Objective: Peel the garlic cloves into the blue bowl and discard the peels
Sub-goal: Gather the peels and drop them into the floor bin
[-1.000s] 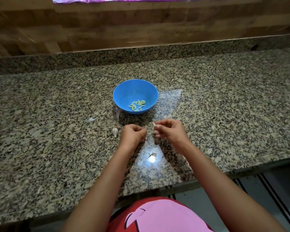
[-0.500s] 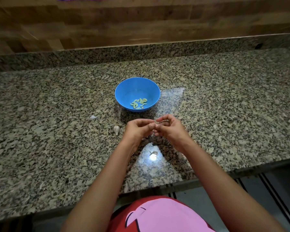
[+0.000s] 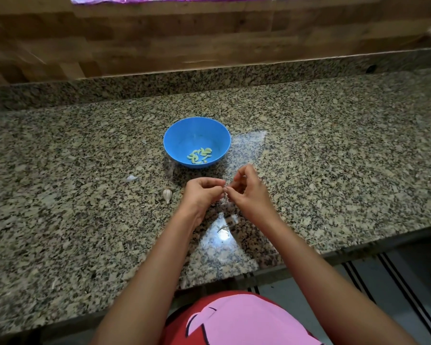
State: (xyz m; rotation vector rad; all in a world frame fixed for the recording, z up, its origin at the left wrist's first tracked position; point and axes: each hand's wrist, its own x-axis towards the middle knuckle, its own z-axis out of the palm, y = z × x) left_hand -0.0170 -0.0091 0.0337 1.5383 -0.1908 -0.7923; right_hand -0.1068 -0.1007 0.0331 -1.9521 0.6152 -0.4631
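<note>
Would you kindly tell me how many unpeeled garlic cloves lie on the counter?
1: the unpeeled garlic clove lies on the granite counter, left of the left hand. Another seems pinched, mostly hidden, between it and the right hand.

Both bare forearms reaching forward, left hand and right hand meeting fingertip to fingertip, fingers curled, pinching a garlic clove

We note left hand and right hand apart one second ago, now joined at fingertips, both pinching garlic clove. White clove tip, plain at right hand then, now we barely make out between hands. Right hand's upper fingers, curled low half second ago, now lifted toward bowl, blurred.
</note>
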